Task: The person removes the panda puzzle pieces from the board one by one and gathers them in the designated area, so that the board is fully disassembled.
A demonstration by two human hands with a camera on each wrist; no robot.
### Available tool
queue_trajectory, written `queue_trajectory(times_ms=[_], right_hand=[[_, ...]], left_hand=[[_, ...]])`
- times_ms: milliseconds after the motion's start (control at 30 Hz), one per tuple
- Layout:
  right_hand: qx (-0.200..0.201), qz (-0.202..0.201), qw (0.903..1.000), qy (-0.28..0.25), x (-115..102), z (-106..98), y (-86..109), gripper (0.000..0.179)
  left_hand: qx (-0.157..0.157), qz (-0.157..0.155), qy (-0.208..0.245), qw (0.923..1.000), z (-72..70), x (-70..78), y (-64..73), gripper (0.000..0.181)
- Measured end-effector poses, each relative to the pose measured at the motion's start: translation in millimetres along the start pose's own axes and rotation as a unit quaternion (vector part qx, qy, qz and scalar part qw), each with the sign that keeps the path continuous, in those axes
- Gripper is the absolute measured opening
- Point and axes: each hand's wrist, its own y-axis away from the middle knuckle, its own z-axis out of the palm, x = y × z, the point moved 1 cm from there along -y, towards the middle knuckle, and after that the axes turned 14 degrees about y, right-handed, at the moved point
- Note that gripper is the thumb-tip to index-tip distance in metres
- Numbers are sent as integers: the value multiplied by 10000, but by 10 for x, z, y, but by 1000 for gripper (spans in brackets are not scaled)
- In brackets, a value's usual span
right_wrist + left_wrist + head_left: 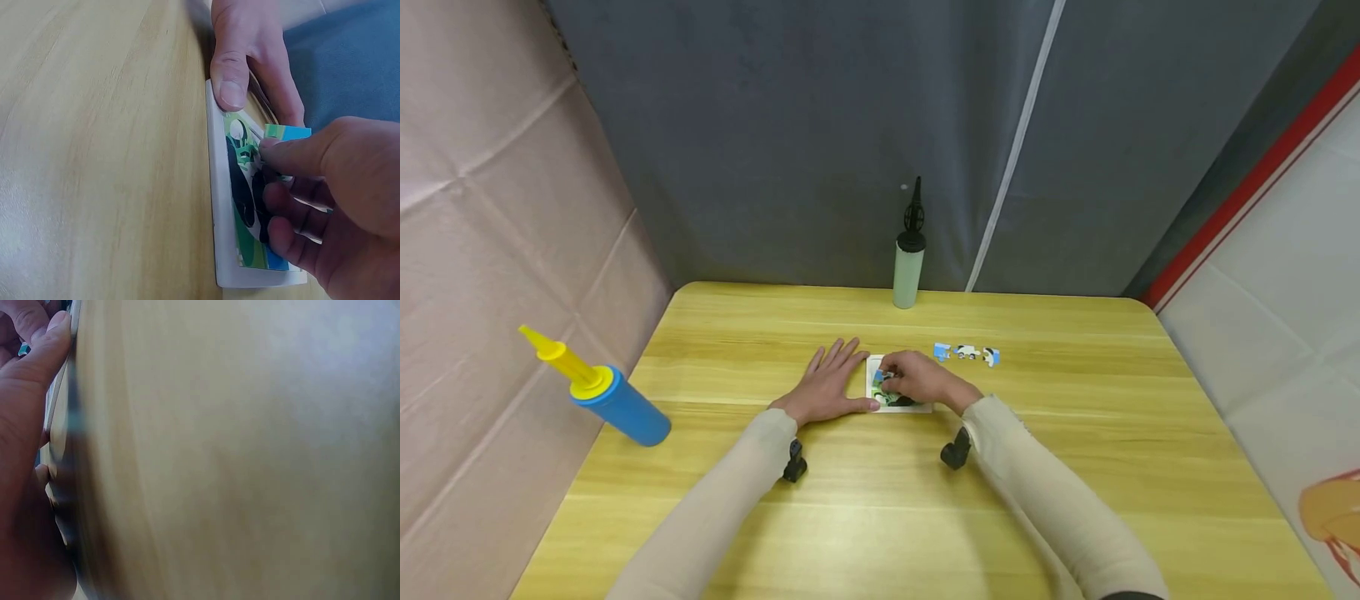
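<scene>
A small jigsaw board (922, 409) with a white rim lies flat on the table, partly covered by my hands. Its filled part shows a black-and-white panda (241, 187) on green in the right wrist view. My right hand (917, 379) is over the board and pinches a green-and-blue puzzle piece (294, 132) between thumb and fingers, tilted up from the picture. My left hand (827, 393) lies spread at the board's left side, its thumb resting on the rim's near corner. Three loose puzzle pieces (967, 352), blue, white and black, lie right of the board.
A pale green hand pump (907, 275) with a black top stands near the table's back edge. A blue and yellow pump (625, 408) is at the table's left edge. Grey curtain (790, 150) hangs behind the wooden table (880, 517).
</scene>
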Motion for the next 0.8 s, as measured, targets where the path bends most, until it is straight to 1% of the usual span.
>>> queue_trajectory(times_ms=[167,267,367,500,633,800], right_hand=[[-64,-63,9998,-189,-15,-47,29,18],[-57,11,9996,-264,-18,-72,54,24],[55,154,9995,-253,1,-117,89,25],[319,356,9985,-269,63,-202,145,27],[530,606,9963,-304,183,-308,221,20],[702,793,9944,-67,354,-421,345,9]], left_hand=[[6,23,-34,10000,-2,4,-2,99],[-10,9,-87,10000,2,-3,-2,99],[-26,-13,-122,9999,5,-10,-10,99],[-44,-64,-136,9999,16,-20,-19,100],[-59,-59,-89,9999,22,-22,-22,101],[13,44,30,10000,21,-39,-10,102]])
